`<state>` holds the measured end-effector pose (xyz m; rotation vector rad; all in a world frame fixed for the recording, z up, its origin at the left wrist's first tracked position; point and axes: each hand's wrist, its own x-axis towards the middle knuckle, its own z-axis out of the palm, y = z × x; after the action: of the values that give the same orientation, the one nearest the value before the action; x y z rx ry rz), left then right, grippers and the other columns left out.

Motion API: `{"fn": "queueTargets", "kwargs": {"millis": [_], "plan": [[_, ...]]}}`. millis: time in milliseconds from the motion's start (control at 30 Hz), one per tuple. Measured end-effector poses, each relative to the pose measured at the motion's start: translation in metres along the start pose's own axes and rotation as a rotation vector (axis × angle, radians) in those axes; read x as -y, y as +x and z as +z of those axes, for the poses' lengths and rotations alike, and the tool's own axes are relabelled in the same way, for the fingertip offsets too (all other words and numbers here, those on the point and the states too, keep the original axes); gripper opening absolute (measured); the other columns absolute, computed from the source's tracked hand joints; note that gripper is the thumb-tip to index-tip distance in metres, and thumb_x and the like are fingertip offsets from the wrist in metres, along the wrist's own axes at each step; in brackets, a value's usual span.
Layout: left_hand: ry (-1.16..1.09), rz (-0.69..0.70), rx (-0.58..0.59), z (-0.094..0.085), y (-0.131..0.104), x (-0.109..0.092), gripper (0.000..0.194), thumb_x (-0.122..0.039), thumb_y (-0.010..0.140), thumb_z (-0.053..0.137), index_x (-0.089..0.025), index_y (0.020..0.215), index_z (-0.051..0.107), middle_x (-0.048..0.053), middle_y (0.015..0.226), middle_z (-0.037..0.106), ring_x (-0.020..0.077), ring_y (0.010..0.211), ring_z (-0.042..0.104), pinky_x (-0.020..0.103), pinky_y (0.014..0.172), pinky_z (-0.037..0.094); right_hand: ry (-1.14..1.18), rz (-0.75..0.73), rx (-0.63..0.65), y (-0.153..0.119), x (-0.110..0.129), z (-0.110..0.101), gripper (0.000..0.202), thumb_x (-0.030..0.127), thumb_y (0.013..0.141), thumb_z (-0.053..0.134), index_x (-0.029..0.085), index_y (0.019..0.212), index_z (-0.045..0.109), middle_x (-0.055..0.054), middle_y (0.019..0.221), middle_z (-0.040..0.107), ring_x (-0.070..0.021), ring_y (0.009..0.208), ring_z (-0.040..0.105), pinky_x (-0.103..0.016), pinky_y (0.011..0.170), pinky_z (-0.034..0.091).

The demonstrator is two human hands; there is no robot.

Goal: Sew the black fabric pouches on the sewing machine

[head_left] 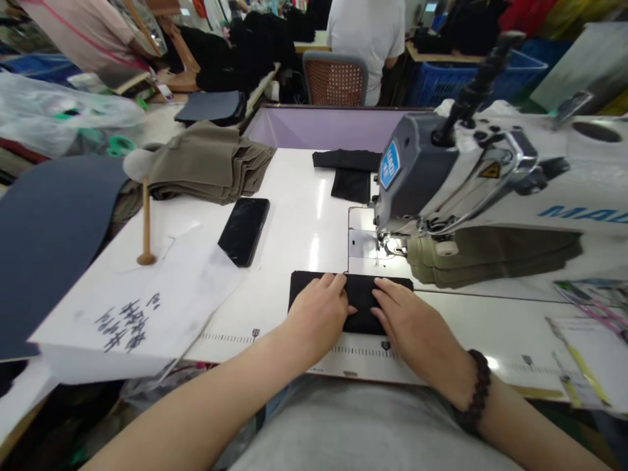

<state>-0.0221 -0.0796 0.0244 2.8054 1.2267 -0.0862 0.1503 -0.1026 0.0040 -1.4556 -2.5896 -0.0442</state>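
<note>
A folded black fabric piece (pixel 362 304) lies flat on the white sewing table (pixel 289 229), close to its front edge. My left hand (pixel 321 311) rests on the left half of this piece, with its fingers laid together over the cloth and the thumb out to the side. On the right half, my right hand (pixel 412 324) lies with fingers stretched over the cloth and the thumb apart. A strip of black fabric shows between the two hands. Just beyond them is the lit needle area of a sewing machine (pixel 417 176).
Olive fabric pieces (pixel 490 255) lie under the machine arm. More black pieces (pixel 350 185) lie behind the needle. To the left are a black phone (pixel 244 231), a marked white sheet (pixel 181 294), a wooden stick (pixel 146 222) and stacked brown-grey fabric (pixel 206 163). A person (pixel 366 46) sits ahead.
</note>
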Motion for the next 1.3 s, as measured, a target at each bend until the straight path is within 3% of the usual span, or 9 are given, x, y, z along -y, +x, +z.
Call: {"fn": "queueTargets", "kwargs": {"millis": [67, 133, 300, 500, 800, 933, 1067, 1200, 1300], "plan": [[0.033, 0.049, -0.032, 0.007, 0.004, -0.008, 0.025, -0.020, 0.087, 0.042, -0.007, 0.080, 0.062, 0.012, 0.081, 0.059, 0.0250, 0.092, 0.051, 0.034, 0.073, 0.042, 0.015, 0.033, 0.010, -0.001, 0.006, 0.000, 0.031, 0.022, 0.082, 0.045, 0.007, 0.108, 0.056, -0.017, 0.111, 0.054, -0.0266, 0.103, 0.050, -0.040, 0.086, 0.044], [0.053, 0.040, -0.079, 0.013, 0.005, -0.012, 0.026, -0.017, 0.088, 0.038, -0.005, 0.090, 0.060, 0.015, 0.092, 0.059, 0.0246, 0.096, 0.050, 0.034, 0.078, 0.041, 0.025, 0.053, 0.025, -0.002, 0.011, 0.000, 0.037, 0.024, 0.081, 0.049, 0.006, 0.112, 0.054, -0.019, 0.114, 0.052, -0.0288, 0.107, 0.046, -0.042, 0.088, 0.042], [-0.003, -0.016, -0.099, 0.023, 0.002, -0.016, 0.036, -0.026, 0.088, 0.038, -0.003, 0.115, 0.047, 0.017, 0.123, 0.044, 0.0258, 0.104, 0.044, 0.036, 0.083, 0.039, 0.027, 0.086, 0.034, -0.006, 0.015, 0.006, 0.040, 0.026, 0.081, 0.048, 0.006, 0.117, 0.050, -0.019, 0.119, 0.048, -0.0300, 0.112, 0.042, -0.045, 0.094, 0.036], [-0.091, -0.123, -0.134, 0.028, -0.003, -0.019, 0.038, -0.029, 0.086, 0.042, -0.008, 0.117, 0.045, 0.012, 0.128, 0.040, 0.0260, 0.101, 0.042, 0.038, 0.082, 0.041, 0.016, 0.042, 0.016, -0.010, 0.010, 0.013, 0.041, 0.025, 0.083, 0.044, 0.008, 0.119, 0.047, -0.019, 0.129, 0.040, -0.0296, 0.121, 0.032, -0.049, 0.096, 0.030], [-0.153, -0.166, -0.182, 0.036, -0.008, -0.015, 0.046, -0.039, 0.087, 0.039, -0.011, 0.123, 0.039, 0.008, 0.133, 0.036, 0.0224, 0.114, 0.037, 0.035, 0.098, 0.032, 0.042, 0.002, -0.042, -0.018, 0.003, 0.027, 0.044, 0.032, 0.085, 0.037, 0.011, 0.124, 0.039, -0.017, 0.135, 0.033, -0.0269, 0.126, 0.023, -0.050, 0.097, 0.027], [-0.116, -0.159, -0.153, 0.036, -0.014, -0.008, 0.059, -0.050, 0.085, 0.036, -0.011, 0.129, 0.031, 0.009, 0.139, 0.026, 0.0224, 0.123, 0.029, 0.038, 0.104, 0.024, 0.033, 0.004, -0.035, -0.018, 0.003, 0.027, 0.044, 0.032, 0.085, 0.038, 0.011, 0.123, 0.039, -0.017, 0.135, 0.032, -0.0271, 0.126, 0.023, -0.051, 0.097, 0.025], [-0.051, -0.172, -0.118, 0.037, -0.030, 0.011, 0.072, -0.062, 0.080, 0.034, -0.011, 0.131, 0.027, 0.010, 0.141, 0.021, 0.0266, 0.129, 0.018, 0.043, 0.104, 0.021, 0.031, 0.012, -0.024, -0.017, 0.004, 0.026, 0.044, 0.031, 0.084, 0.040, 0.011, 0.123, 0.039, -0.016, 0.136, 0.030, -0.0269, 0.126, 0.022, -0.052, 0.098, 0.023], [0.029, -0.250, -0.111, 0.040, -0.055, 0.035, 0.072, -0.059, 0.082, 0.031, -0.008, 0.132, 0.023, 0.016, 0.139, 0.023, 0.0275, 0.128, 0.021, 0.045, 0.102, 0.026, 0.032, 0.026, -0.017, -0.016, 0.005, 0.026, 0.043, 0.032, 0.085, 0.039, 0.012, 0.123, 0.039, -0.015, 0.137, 0.029, -0.0265, 0.126, 0.023, -0.052, 0.098, 0.022], [0.086, -0.292, -0.210, 0.039, -0.069, 0.035, 0.064, -0.051, 0.085, 0.034, -0.005, 0.129, 0.030, 0.019, 0.137, 0.026, 0.0321, 0.126, 0.023, 0.048, 0.098, 0.030, 0.044, 0.042, -0.022, -0.016, 0.006, 0.024, 0.042, 0.031, 0.085, 0.039, 0.012, 0.122, 0.041, -0.015, 0.136, 0.031, -0.0260, 0.126, 0.024, -0.052, 0.099, 0.022]]}}
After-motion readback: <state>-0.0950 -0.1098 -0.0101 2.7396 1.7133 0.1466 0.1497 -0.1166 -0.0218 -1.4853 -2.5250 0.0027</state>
